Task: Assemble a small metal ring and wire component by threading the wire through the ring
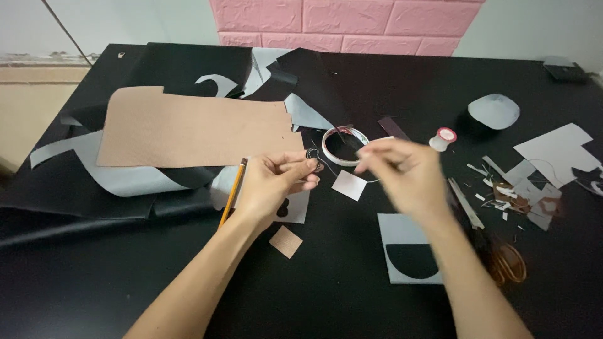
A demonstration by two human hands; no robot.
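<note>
Small black ring (312,154) pinched between left-hand fingertips (301,164), right hand (402,172) beside.

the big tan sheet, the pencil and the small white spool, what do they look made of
Tan sheet: looks like kraft paper or thin card, matte, flat with cleanly cut notched edges; it could be leather backing.
Pencil: painted wood, glossy yellow-orange shaft with a dark end.
White spool: probably plastic, smooth and slightly shiny, with a red-ringed top.
The left hand pinches a small dark piece, too small to judge.

Tan card sheet (188,129), pencil (233,191), tape ring (344,145), thread spool (443,139) (scraps scattered right).
</note>
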